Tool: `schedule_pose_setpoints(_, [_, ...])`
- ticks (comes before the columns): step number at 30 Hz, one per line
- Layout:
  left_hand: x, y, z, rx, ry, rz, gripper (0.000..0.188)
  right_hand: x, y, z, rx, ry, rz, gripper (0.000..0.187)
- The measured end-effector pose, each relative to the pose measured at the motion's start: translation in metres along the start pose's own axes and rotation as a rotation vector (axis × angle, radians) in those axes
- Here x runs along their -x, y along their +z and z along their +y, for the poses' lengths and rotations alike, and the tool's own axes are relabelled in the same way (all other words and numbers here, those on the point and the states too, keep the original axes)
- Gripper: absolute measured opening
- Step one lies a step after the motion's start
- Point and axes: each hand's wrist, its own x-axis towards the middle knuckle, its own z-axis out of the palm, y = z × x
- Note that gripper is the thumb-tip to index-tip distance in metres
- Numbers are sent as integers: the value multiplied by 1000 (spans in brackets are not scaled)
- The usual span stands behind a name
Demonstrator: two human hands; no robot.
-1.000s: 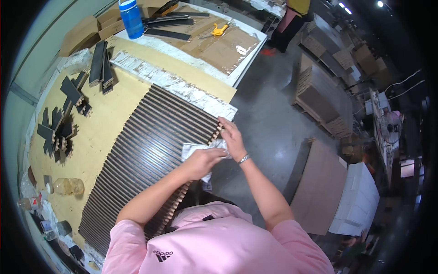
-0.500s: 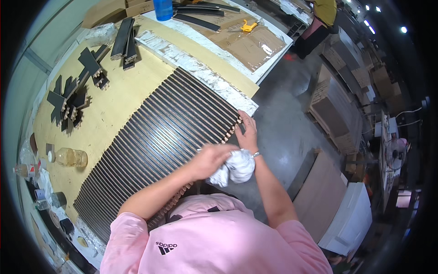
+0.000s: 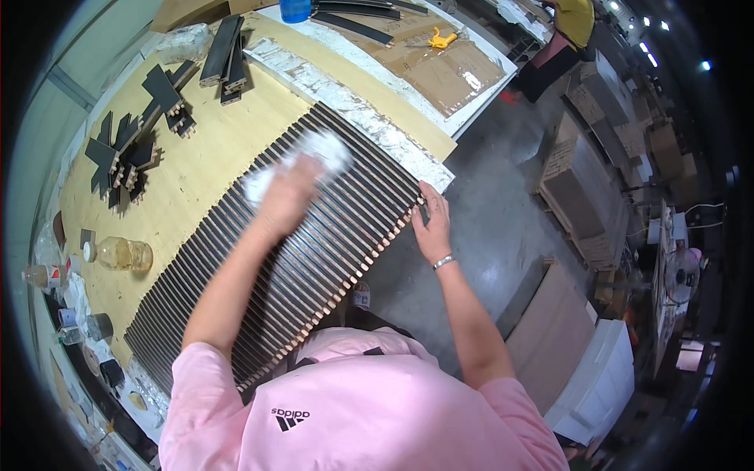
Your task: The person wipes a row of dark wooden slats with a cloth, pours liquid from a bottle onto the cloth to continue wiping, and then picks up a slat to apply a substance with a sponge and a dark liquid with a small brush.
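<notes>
A long row of dark slats point(image 3: 259, 267) with pale wooden ends lies side by side across the table in front of me. My left hand point(image 3: 290, 196), smeared by motion, presses a white cloth point(image 3: 326, 153) onto the far part of the row. The cloth spreads out on both sides of the hand. At the right corner of the row, my right hand point(image 3: 433, 224) rests its outstretched fingers against the slat ends, thumb apart, holding nothing. A band circles that wrist.
Loose dark slats point(image 3: 122, 161) lie piled at the left. A bottle of yellowish liquid point(image 3: 126, 255) lies near the left edge. Beyond a white board point(image 3: 353, 110) are yellow-handled scissors point(image 3: 441, 38) on cardboard. Stacked panels point(image 3: 581, 188) stand right; another person point(image 3: 561, 47) is behind.
My left hand has carried the cloth from beside the right wrist, over the near edge, out to the far part of the slats. My right hand stays at the corner.
</notes>
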Motion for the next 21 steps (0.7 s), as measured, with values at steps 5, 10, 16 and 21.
schedule_pose_setpoints(5, [-4,-22,-71,306,-419,215,38,-2,4,1,-26,11,-4,53])
schedule_pose_setpoints(10, [21,-3,78,206,309,-202,47,-2,-6,4,19,-8,32,53])
schedule_pose_setpoints(16, [22,-11,-69,242,-351,109,40,0,3,2,-39,-7,1,54])
schedule_pose_setpoints(21, [21,-35,28,405,-312,38,44,4,-2,1,-6,1,20,56])
